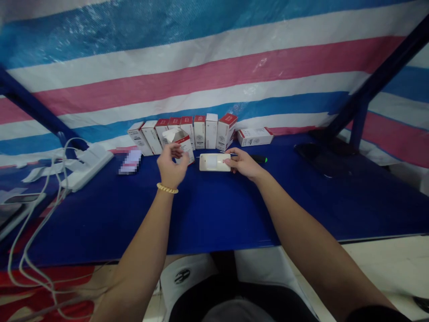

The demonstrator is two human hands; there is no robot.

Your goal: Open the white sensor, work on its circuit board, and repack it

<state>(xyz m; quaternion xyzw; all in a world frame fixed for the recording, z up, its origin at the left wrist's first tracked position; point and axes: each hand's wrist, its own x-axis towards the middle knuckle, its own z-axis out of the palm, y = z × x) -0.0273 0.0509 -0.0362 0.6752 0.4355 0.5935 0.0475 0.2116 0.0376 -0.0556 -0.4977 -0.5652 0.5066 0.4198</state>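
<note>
My right hand (244, 163) grips the right end of a cream-white plastic housing (212, 163) with rounded corners and a pale label on its upper face. A screwdriver (258, 158) with a black handle and green end lies behind that hand, its shaft partly hidden by the hand and the housing. My left hand (172, 164), a yellow twisted band on its wrist, is left of the housing, fingers curled but apart from the thumb. Just behind it, a red and white carton (187, 146) stands tilted with its top flaps open; whether my fingertips touch it is unclear.
Several red and white cartons (200, 132) stand in a row along the back, and one carton (255, 136) lies flat to their right. A phone-like object (130, 162), blurred, and a white power strip (87, 167) with cables are left. Dark sunglasses-like items (318, 158) lie right.
</note>
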